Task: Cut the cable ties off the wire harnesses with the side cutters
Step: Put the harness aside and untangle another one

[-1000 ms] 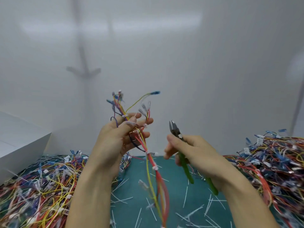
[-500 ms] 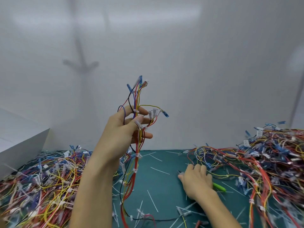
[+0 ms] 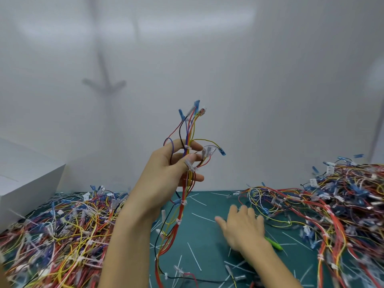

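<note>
I see a dark teal work mat (image 3: 207,231) low in the middle. One big tangled heap of coloured wire harnesses (image 3: 336,204) covers the mat's right side, and a second heap (image 3: 62,235) covers its left. A white box (image 3: 25,183) sits beyond the mat's far left corner. Above the mat's middle, the person's left hand (image 3: 166,175) grips one multicoloured wire harness (image 3: 188,129) upright, with the tail trailing down to the mat and white cable ties (image 3: 178,220) clasped round it. The right hand (image 3: 243,227), blurred, is palm down over the mat with fingers spread, holding nothing. The green-handled side cutters (image 3: 274,244) lie on the mat, poking out from beneath it. Cut white tie offcuts (image 3: 195,254) litter the mat.
</note>
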